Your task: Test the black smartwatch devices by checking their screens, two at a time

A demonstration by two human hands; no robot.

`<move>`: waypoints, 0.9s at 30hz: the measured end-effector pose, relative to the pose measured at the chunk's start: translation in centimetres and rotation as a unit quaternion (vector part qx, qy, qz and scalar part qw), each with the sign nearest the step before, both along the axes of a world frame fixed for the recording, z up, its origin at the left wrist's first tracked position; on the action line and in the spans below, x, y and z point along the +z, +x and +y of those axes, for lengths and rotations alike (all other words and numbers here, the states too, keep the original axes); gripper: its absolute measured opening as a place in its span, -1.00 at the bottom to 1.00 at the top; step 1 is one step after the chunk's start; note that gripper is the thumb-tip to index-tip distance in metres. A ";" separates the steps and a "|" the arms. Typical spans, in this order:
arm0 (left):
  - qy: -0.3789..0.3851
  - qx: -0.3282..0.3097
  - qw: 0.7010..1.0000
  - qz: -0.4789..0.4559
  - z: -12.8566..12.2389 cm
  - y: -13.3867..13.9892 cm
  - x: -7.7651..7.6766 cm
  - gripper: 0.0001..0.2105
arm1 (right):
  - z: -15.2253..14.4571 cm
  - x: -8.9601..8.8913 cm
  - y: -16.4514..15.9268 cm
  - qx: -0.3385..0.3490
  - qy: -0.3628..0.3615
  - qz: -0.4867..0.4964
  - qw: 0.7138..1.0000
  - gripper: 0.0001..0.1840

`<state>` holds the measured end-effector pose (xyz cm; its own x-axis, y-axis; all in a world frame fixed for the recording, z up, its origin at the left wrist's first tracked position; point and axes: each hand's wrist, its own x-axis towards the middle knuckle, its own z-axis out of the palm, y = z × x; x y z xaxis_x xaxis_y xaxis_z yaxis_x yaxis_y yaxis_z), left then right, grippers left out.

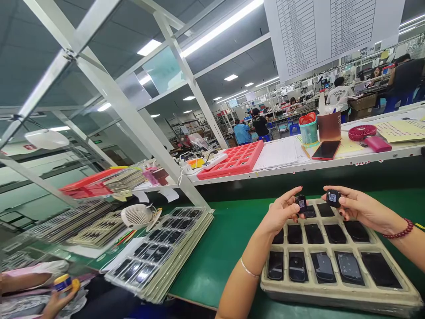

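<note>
Between the fingers of my left hand (pixel 284 209) is a small black device (pixel 301 204) with a QR code on its face. My right hand (pixel 357 201) grips a similar small black device (pixel 333 198), also showing a QR code. Both are held up over the far side of a beige tray (pixel 332 249). Dark rectangular devices (pixel 323 267) lie in the tray's compartments. Parts of the far compartments are hidden behind my hands.
Left on the green tabletop (pixel 206 261) stands a stack of trays (pixel 159 250) holding black pieces. A white fan (pixel 137 216) sits behind it. The shelf carries a red tray (pixel 235 159), a phone (pixel 326 149) and cups. At lower left, another person's hand (pixel 59 301) holds a small jar.
</note>
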<state>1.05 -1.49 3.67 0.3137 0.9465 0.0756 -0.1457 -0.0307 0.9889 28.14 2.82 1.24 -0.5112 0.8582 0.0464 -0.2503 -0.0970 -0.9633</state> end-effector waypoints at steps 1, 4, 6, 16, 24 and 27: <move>0.006 -0.001 1.000 0.006 0.0 0.0 -0.1 -0.17 | 0.0 0.0 -0.1 -0.005 0.009 -0.004 1.000 -0.36; 0.013 -0.006 0.999 0.029 0.0 -0.1 -0.2 -0.17 | -0.1 -0.4 -0.7 -0.010 0.050 -0.031 0.998 -0.34; 0.015 -0.006 0.999 0.041 0.1 -0.1 -0.3 -0.19 | -0.1 -0.8 -1.2 -0.005 0.072 -0.051 0.996 -0.32; 0.014 -0.007 0.998 0.063 0.2 0.3 -0.5 -0.30 | 0.0 -1.8 -2.0 -0.006 0.138 -0.110 0.984 -0.29; 0.010 -0.011 0.997 0.071 0.2 0.3 -0.6 -0.34 | -0.2 -1.2 -1.9 0.004 0.164 -0.149 0.975 -0.30; 0.010 -0.018 0.997 0.076 0.2 0.3 -0.7 -0.36 | -0.2 -1.2 -1.8 0.006 0.169 -0.157 0.973 -0.31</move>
